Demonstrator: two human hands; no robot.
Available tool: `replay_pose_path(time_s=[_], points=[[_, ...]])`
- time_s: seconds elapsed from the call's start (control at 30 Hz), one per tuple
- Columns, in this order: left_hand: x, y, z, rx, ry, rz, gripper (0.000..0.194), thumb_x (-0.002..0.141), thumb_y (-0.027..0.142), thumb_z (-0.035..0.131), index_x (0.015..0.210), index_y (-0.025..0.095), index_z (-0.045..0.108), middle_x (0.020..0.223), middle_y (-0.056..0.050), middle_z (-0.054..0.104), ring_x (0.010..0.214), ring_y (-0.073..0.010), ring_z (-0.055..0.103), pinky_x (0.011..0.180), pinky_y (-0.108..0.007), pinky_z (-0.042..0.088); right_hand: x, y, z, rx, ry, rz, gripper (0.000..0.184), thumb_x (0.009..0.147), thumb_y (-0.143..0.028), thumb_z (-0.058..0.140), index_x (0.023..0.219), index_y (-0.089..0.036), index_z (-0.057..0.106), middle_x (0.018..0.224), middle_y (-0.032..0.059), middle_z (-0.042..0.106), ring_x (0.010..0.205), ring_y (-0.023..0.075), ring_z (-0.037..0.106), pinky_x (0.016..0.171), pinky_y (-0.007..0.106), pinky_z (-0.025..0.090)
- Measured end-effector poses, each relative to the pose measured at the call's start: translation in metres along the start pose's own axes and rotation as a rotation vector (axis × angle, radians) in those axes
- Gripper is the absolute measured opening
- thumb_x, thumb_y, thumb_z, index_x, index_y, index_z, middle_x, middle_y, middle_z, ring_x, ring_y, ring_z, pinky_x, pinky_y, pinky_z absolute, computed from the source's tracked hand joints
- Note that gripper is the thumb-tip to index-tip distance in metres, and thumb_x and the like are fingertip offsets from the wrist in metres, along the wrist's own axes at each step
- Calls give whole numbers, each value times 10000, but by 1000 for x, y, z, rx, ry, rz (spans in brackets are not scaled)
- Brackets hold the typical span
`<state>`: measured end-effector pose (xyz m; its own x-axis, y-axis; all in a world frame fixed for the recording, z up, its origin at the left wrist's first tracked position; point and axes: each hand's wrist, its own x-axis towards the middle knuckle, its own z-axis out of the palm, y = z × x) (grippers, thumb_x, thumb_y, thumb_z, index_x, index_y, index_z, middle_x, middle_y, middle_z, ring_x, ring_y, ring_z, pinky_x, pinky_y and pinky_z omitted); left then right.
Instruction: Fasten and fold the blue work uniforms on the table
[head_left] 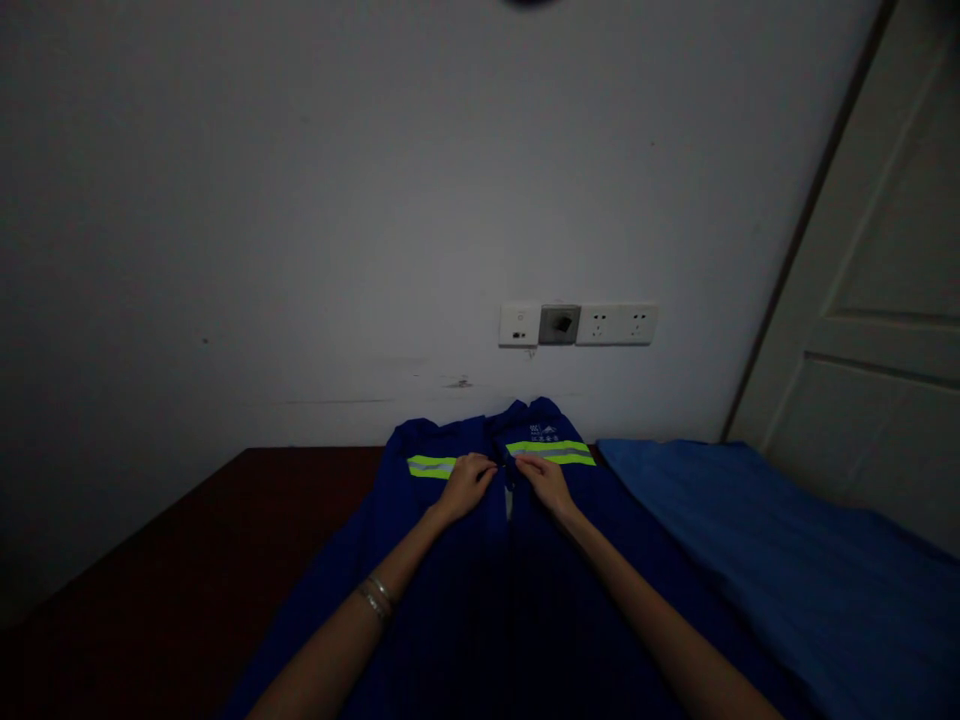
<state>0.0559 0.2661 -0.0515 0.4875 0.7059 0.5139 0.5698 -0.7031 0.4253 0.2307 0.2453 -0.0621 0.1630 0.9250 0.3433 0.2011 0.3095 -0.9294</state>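
Note:
A dark blue work jacket (450,560) with yellow-green reflective strips across the chest lies spread in front of me, its collar toward the wall. White print shows on its right chest. My left hand (469,480) pinches the left front edge at chest height, fingers closed. Opposite it, my right hand (546,482) pinches the right front edge close to the reflective strip. A narrow gap between the two edges shows something pale below the hands. Whatever small fastener lies at the fingertips is too dark to make out.
The jacket rests on a dark reddish-brown surface (300,520). A lighter blue cloth (787,560) lies to the right. Behind is a grey-white wall (337,200) with a row of sockets (616,325). A pale panelled door (870,300) stands at the right.

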Motion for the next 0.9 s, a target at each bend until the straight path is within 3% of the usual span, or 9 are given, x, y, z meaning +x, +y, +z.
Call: replay_pose_path(time_s=[0.1, 0.4, 0.9], points=[[-3, 1, 5, -4, 63, -53, 207, 844, 231, 490, 897, 177, 682, 958, -72, 673, 962, -201, 556, 882, -344, 388, -2, -1, 4, 15, 2, 5, 308, 661, -470, 638, 787, -200, 716, 847, 62, 718, 846, 238, 646, 798, 372, 489], [0, -3, 9, -97, 40, -82, 164, 819, 217, 524, 836, 164, 678, 869, -64, 683, 861, -188, 574, 823, -319, 409, -5, -2, 5, 16, -24, -23, 342, 675, -489, 618, 809, -188, 708, 868, 72, 714, 855, 236, 643, 801, 363, 487], [-2, -1, 9, -1, 36, -74, 191, 836, 269, 514, 797, 175, 675, 833, -58, 666, 840, -194, 545, 804, -325, 385, -10, -2, 8, -33, -44, -124, 249, 727, -371, 567, 821, -188, 706, 882, 64, 708, 855, 212, 634, 828, 340, 467]])
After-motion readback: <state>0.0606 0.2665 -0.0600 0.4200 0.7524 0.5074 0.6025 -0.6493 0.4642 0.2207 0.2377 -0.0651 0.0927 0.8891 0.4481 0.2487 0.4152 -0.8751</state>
